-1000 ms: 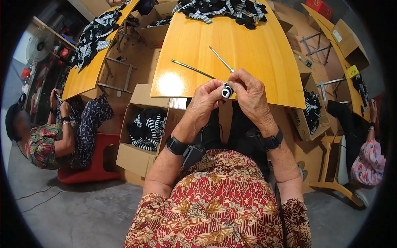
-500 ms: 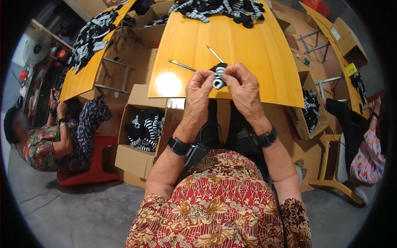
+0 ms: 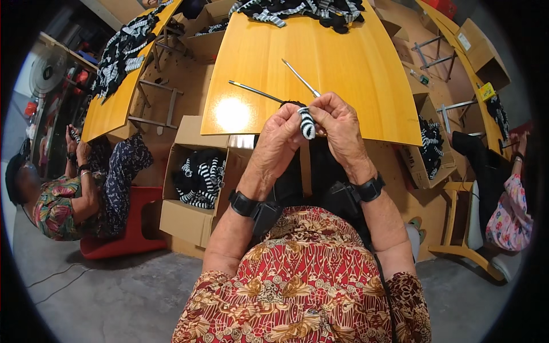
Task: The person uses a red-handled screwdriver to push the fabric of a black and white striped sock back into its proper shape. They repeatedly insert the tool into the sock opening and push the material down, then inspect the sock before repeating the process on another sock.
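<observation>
Between both hands is a small black-and-white striped knitted tube [image 3: 307, 124], its rounded end hanging toward me at the table's near edge. My left hand [image 3: 279, 130] pinches it from the left with thumb and fingers. From the other side, my right hand [image 3: 342, 124] grips its upper edge between thumb and bent fingers. Just beyond the hands, a dark thin rod [image 3: 255, 90] with a yellowish tip points left, and a metal rod [image 3: 300, 76] points away. Their near ends go behind my fingers, so I cannot tell whether they are held.
Striped and black knitted pieces [image 3: 309, 12] lie heaped at the far end of the yellow table [image 3: 354, 74]. Open cartons of similar pieces stand left [image 3: 189, 226] and right [image 3: 420, 163]. One person [image 3: 63, 206] sits at left, another [image 3: 509, 217] at right.
The knitted tube has turned, and its striped side now shows rather than its open-looking end. My right hand has shifted slightly down, and more of both rods shows.
</observation>
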`<act>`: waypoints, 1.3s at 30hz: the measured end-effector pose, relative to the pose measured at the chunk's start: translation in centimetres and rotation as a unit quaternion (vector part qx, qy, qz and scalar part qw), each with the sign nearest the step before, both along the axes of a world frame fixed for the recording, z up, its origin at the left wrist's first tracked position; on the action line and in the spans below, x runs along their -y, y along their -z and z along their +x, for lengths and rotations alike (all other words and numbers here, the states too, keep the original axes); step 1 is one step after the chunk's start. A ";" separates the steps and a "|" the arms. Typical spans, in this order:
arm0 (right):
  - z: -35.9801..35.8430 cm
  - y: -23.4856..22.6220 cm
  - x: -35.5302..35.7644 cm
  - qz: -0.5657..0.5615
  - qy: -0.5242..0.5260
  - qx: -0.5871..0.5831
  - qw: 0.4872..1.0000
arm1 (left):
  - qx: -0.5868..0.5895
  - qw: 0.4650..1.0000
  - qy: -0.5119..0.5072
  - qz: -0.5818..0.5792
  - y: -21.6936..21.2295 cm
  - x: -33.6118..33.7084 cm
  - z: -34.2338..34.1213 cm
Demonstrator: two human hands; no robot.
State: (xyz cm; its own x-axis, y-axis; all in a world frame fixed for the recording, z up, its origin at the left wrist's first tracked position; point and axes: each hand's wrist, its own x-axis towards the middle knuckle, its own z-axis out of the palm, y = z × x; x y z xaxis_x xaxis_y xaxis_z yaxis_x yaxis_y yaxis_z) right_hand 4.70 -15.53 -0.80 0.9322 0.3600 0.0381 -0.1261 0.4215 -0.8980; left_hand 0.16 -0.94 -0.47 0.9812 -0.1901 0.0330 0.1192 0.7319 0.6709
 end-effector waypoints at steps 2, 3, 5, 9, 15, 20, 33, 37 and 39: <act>-0.3 0.1 0.8 -0.002 -0.025 -0.005 1.000 | -0.011 0.997 0.000 0.074 -0.6 -0.1 -0.5; -0.5 0.1 1.4 -0.005 -0.043 -0.008 0.999 | -0.017 0.994 0.000 0.111 -1.0 -0.1 -0.8; -0.5 -0.3 2.2 -0.011 -0.083 -0.002 0.996 | 0.016 0.984 -0.009 0.176 -1.2 -0.7 -0.4; 0.1 -1.0 3.0 -0.072 -0.092 0.062 0.991 | 0.100 0.951 -0.048 0.288 -1.7 -0.5 -0.1; -0.4 -2.6 2.8 -0.124 0.025 0.124 0.984 | 0.119 0.931 -0.092 0.332 -2.3 0.2 -0.1; -1.4 -1.9 1.7 -0.091 0.040 0.101 0.990 | 0.086 0.901 -0.143 0.401 -1.3 0.3 -0.7; -1.5 -0.7 0.4 -0.056 0.050 0.063 0.995 | 0.040 0.944 -0.221 0.243 0.4 1.3 -0.6; -1.9 -1.5 0.5 -0.094 0.022 0.057 0.994 | 0.050 0.930 -0.244 0.272 0.6 0.9 -0.8; -1.6 -1.7 0.3 -0.118 0.030 0.073 0.990 | 0.064 0.931 -0.258 0.251 0.5 1.0 -1.0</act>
State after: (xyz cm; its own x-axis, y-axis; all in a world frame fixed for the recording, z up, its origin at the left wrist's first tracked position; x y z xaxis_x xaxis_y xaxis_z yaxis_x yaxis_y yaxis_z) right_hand 3.12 -15.88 0.94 0.9428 0.3194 0.0959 0.0315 0.2011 -0.9791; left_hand -0.79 -1.93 -0.94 0.9401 0.2829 0.1903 -0.2662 0.2602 0.9281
